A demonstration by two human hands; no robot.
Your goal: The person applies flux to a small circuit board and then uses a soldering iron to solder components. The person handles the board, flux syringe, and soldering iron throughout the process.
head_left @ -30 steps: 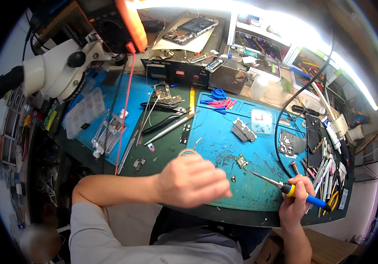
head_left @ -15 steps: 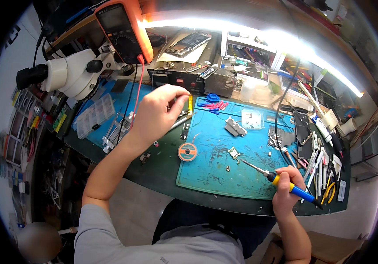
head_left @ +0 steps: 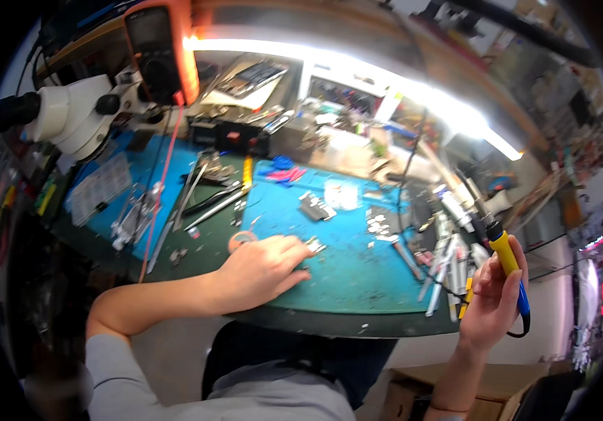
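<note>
My left hand (head_left: pixel 263 274) is low over the blue work mat (head_left: pixel 357 281), back upward. Its fingers are bent, with a gap between thumb and forefinger and nothing visible between them. The fingertips are beside a small silvery metal part (head_left: pixel 316 245); whether they touch it I cannot tell. An orange spool (head_left: pixel 242 240) lies just behind the hand, partly covered by it. Off to the right, my right hand (head_left: pixel 489 305) grips a soldering iron (head_left: pixel 504 254) by its yellow and blue handle, tip pointing up and away from the mat.
Pliers (head_left: pixel 210 200) and tweezers lie left of the mat. Several hand tools (head_left: pixel 445 263) crowd its right side. Grey metal pieces (head_left: pixel 315 207) rest on it. An orange multimeter (head_left: pixel 188 63) and white microscope (head_left: pixel 70 116) stand at the back left; a cable (head_left: pixel 401 189) hangs down.
My left hand has come down from above the bench to the mat, its pinch loosening. My right hand has swung the soldering iron rightward and tipped it upward. The view has shifted right.
</note>
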